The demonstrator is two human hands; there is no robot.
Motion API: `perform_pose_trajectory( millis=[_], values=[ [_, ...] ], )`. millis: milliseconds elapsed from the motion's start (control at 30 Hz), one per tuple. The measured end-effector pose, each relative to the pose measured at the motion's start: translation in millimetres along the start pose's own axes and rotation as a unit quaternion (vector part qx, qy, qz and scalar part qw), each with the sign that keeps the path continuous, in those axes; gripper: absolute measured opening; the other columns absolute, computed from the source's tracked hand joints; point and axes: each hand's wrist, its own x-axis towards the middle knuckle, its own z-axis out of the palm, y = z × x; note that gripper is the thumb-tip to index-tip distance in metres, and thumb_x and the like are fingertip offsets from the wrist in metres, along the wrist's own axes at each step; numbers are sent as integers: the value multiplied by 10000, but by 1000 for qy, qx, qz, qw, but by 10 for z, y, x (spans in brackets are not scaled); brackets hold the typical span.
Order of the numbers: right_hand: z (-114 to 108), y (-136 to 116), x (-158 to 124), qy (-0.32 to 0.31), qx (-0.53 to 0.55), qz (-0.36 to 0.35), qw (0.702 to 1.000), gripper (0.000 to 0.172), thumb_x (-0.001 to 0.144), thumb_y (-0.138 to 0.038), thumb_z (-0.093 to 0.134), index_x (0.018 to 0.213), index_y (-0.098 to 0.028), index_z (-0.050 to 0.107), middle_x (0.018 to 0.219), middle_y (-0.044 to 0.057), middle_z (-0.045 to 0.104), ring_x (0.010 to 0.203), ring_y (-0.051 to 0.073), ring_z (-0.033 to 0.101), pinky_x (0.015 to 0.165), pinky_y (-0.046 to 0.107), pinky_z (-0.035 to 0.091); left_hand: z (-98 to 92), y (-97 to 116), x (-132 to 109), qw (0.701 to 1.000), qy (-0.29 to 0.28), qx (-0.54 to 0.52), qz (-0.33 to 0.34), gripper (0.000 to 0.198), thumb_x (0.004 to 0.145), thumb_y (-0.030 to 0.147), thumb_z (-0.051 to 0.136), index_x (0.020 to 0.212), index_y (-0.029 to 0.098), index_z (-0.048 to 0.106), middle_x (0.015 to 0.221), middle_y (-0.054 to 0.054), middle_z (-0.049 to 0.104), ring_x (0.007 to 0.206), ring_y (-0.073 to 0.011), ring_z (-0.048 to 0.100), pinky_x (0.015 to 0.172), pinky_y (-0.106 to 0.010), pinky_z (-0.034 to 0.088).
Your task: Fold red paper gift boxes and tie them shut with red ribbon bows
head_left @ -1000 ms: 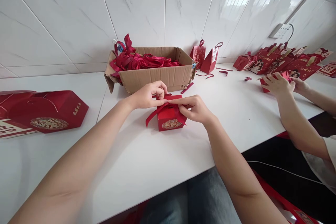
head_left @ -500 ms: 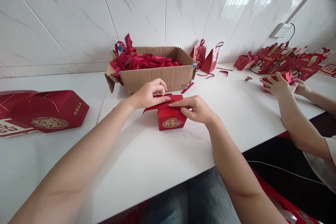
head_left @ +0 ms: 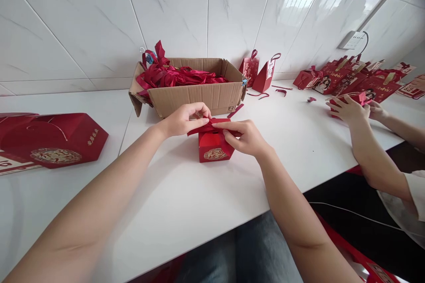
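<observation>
A small red gift box (head_left: pixel 215 147) with a round gold emblem on its front stands on the white table before me. Across its top lies a dark red ribbon (head_left: pixel 198 131), its middle gathered between my fingers. My left hand (head_left: pixel 187 119) pinches the ribbon at the upper left of the box, thumb and index finger closed. From the right, my right hand (head_left: pixel 247 136) presses its index fingertip to the same gathered spot, with the thumb bent beneath. The other fingers of the right hand are curled in. Part of the ribbon is hidden under the fingers.
Behind the gift box stands a cardboard carton (head_left: pixel 192 99) heaped with red ribbons (head_left: pixel 179 76). Larger red boxes (head_left: pixel 66 139) lie at left. Two triangular red boxes (head_left: pixel 264 75) stand by the wall. At right, a co-worker's hands (head_left: pixel 350 108) hold a red box near several red bags (head_left: pixel 375 86).
The ribbon's left end has drawn in closer to the box. My left hand has shifted slightly left, with its fingers pinched tighter. The whole view has moved a little.
</observation>
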Motion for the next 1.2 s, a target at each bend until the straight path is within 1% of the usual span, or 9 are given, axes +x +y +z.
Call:
perform_pose_trajectory(
  millis=[167, 333, 500, 600, 700, 767, 900, 1067, 1200],
  values=[
    [-10, -11, -1, -28, -16, -2, 999, 425, 736, -131, 461, 1026, -204, 762, 545, -9, 623, 458, 82, 328, 499, 234, 329, -38, -13, -3, 1000, -14, 16, 6, 124, 796, 295, 584, 797, 172, 567, 883, -29, 620, 829, -157, 575, 755, -301, 491],
    [-13, -38, -3, -73, -20, -22, 997, 436, 714, -122, 457, 995, -226, 774, 656, 14, 706, 486, 91, 413, 511, 244, 331, -23, -20, 6, 999, -16, 36, -15, 131, 787, 303, 599, 822, 177, 601, 853, -32, 644, 795, -165, 598, 712, -305, 496],
    [-9, -92, -2, -94, -49, -50, 993, 422, 724, -125, 466, 998, -217, 774, 685, 33, 717, 525, 104, 471, 534, 250, 343, 54, 7, 20, 997, 6, 65, -36, 155, 763, 321, 614, 812, 175, 618, 815, -35, 660, 722, -163, 598, 654, -301, 482],
    [-13, -89, -3, -106, -43, -48, 992, 423, 720, -119, 465, 1000, -207, 771, 691, 32, 716, 526, 99, 464, 536, 244, 346, 103, 42, 25, 994, 23, 97, -53, 147, 758, 314, 609, 801, 174, 621, 795, -29, 654, 683, -148, 569, 618, -285, 455],
    [-19, -60, -5, -97, 14, -26, 995, 435, 731, -118, 451, 1040, -195, 747, 640, 5, 676, 496, 82, 419, 512, 223, 347, 113, 71, 22, 992, 27, 105, -70, 140, 773, 312, 598, 810, 178, 608, 779, -16, 640, 682, -136, 557, 628, -274, 452],
    [-25, -38, -4, -71, 51, -12, 996, 443, 746, -120, 444, 1095, -180, 710, 639, -10, 647, 496, 77, 406, 507, 214, 359, 96, 81, 18, 993, 23, 92, -76, 148, 789, 324, 589, 827, 180, 594, 772, -10, 634, 685, -134, 562, 625, -265, 457],
    [-49, -13, 2, -21, 54, -18, 998, 419, 755, -98, 462, 1115, -175, 662, 630, -36, 590, 498, 70, 379, 520, 212, 376, 52, 87, 10, 994, 14, 71, -76, 154, 801, 331, 585, 840, 183, 575, 762, -4, 629, 679, -130, 570, 612, -254, 466],
    [-66, -8, 1, -4, 39, -52, 998, 293, 777, -109, 494, 967, -173, 707, 768, 13, 676, 555, 78, 460, 541, 224, 400, 44, 93, 5, 994, 25, 81, -74, 158, 801, 339, 585, 836, 185, 572, 774, -3, 632, 693, -132, 578, 612, -250, 466],
    [-51, -3, -8, -13, 33, -47, 998, 283, 789, -131, 504, 945, -171, 736, 747, 26, 711, 550, 88, 489, 545, 234, 423, 64, 95, 13, 992, 33, 106, -67, 148, 803, 327, 578, 838, 184, 586, 772, 0, 636, 682, -127, 579, 623, -252, 457]
  ],
)
